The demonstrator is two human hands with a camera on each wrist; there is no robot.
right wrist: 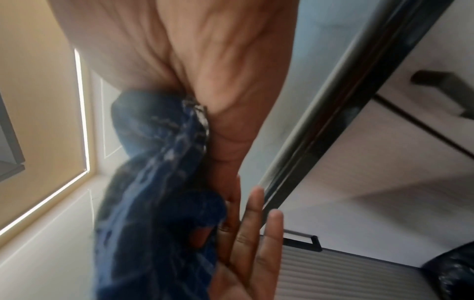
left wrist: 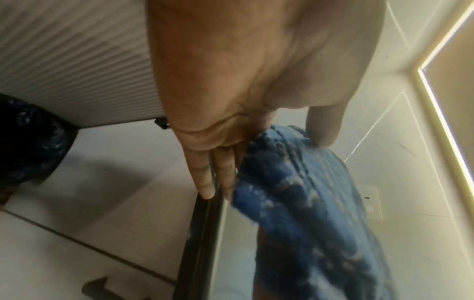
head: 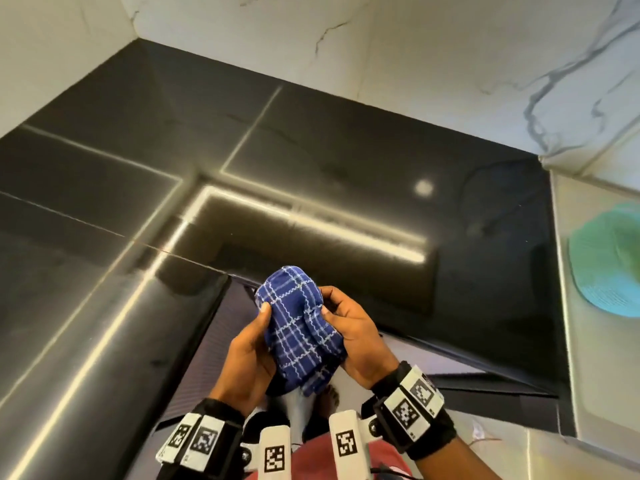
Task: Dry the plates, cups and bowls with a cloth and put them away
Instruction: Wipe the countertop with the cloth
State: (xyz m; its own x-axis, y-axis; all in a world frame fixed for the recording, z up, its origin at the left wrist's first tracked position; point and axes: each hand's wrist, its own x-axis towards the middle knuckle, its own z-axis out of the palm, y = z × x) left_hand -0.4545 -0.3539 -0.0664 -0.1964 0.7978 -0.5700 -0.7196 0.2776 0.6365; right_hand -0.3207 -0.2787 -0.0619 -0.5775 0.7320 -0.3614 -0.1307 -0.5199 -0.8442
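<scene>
A blue checked cloth (head: pixel 301 327) is bunched into a rounded bundle in front of me, above the counter's front edge. My left hand (head: pixel 254 351) cups it from the left, thumb pressed on top. Its fingers (right wrist: pixel 256 229) lie straight beneath. My right hand (head: pixel 349 327) grips the cloth from the right with thumb and curled fingers. In the left wrist view the cloth (left wrist: pixel 295 192) hangs between thumb and fingers. In the right wrist view the cloth (right wrist: pixel 153 162) sits against my palm. I cannot tell if the bundle wraps anything.
A glossy black counter (head: pixel 311 150) runs along a white marble wall (head: pixel 450 46). A steel sink (head: pixel 568 271) at the right holds a teal strainer (head: pixel 609 261). Below are a ribbed cabinet front (left wrist: pixel 77 60), a drawer handle (right wrist: pixel 441 81) and a dark bin bag (left wrist: pixel 30 142).
</scene>
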